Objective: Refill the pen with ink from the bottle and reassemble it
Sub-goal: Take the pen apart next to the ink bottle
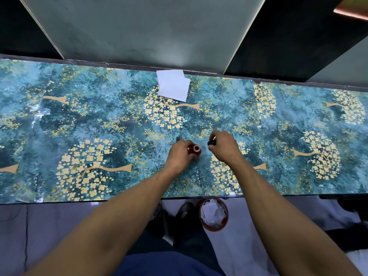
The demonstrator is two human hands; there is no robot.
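- My left hand (180, 151) grips the red ink bottle (195, 150), upright on the table (59, 126), its mouth uncovered.
- My right hand (224, 145) pinches the dark cap (211, 143), just beside the bottle.
- A dark pen (178, 138) shows behind my left hand.
- White tissues (173, 87) lie at the far edge.
- I judge opening done; next, set the cap down and dismantle the pen.

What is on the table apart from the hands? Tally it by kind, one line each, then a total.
Ink bottle, red, open, held by the left hand: 1
Bottle cap, black, held in the right hand: 1
Pen, dark, beyond the left hand, mostly hidden: 1
Paper sheets, white, overlapping at the far edge: 2
Total: 5
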